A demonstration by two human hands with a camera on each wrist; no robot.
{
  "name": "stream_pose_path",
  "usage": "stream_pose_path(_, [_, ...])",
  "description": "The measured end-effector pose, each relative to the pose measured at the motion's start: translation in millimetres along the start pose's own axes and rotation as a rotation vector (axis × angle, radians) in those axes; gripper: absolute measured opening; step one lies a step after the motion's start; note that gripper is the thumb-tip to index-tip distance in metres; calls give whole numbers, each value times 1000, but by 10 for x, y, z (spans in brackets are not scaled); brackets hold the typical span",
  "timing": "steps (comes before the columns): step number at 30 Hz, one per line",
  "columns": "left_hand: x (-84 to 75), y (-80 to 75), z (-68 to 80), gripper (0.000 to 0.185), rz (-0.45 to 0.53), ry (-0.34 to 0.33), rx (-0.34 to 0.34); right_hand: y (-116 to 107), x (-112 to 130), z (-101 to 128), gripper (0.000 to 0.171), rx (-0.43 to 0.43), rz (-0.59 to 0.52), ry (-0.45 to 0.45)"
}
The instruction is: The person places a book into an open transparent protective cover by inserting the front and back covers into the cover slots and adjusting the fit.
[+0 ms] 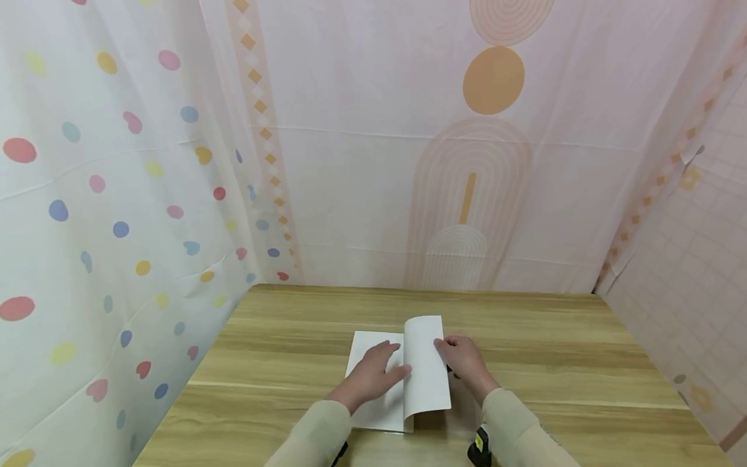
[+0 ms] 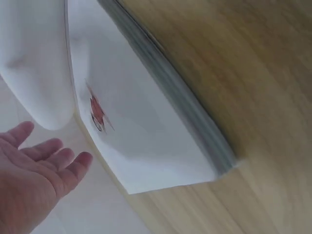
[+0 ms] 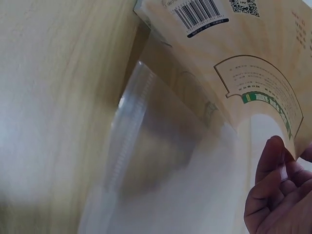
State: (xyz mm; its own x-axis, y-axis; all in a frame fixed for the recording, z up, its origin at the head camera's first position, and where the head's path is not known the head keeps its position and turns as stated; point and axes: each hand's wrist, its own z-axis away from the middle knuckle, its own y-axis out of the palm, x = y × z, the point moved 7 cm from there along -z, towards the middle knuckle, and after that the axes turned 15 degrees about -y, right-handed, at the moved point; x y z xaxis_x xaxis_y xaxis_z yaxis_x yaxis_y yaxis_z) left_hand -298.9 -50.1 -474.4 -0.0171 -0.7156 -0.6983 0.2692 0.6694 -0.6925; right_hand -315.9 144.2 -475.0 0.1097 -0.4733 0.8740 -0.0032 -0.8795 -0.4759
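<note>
A white book [image 1: 366,344] lies open on the wooden table [image 1: 554,363]. My left hand [image 1: 376,370] rests flat on its left page with straight fingers. In the left wrist view the left hand [image 2: 39,170] hovers open beside the book [image 2: 146,126], which has a small red mark. My right hand [image 1: 458,357] pinches the edge of the lifted cover [image 1: 426,363], which stands curled upright over the spine. The right wrist view shows the cover [image 3: 243,63] with its barcode and beige print, and the right hand's fingers [image 3: 275,190] gripping its edge. A clear plastic sheet [image 3: 161,161] lies under it.
Patterned curtains close in the table on the left [image 1: 117,227], at the back [image 1: 443,162] and on the right [image 1: 688,259]. Bare wood [image 3: 58,97] stretches around the book on all sides.
</note>
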Motion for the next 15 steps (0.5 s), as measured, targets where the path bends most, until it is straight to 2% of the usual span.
stream_pose_path(5, [-17, 110, -23, 76, -111, -2, 46, 58, -12, 16, 32, 17, -44, 15])
stream_pose_path(15, [-111, 150, -5, 74, -286, 141, 42, 156, -25, 67, 33, 1, -95, -5])
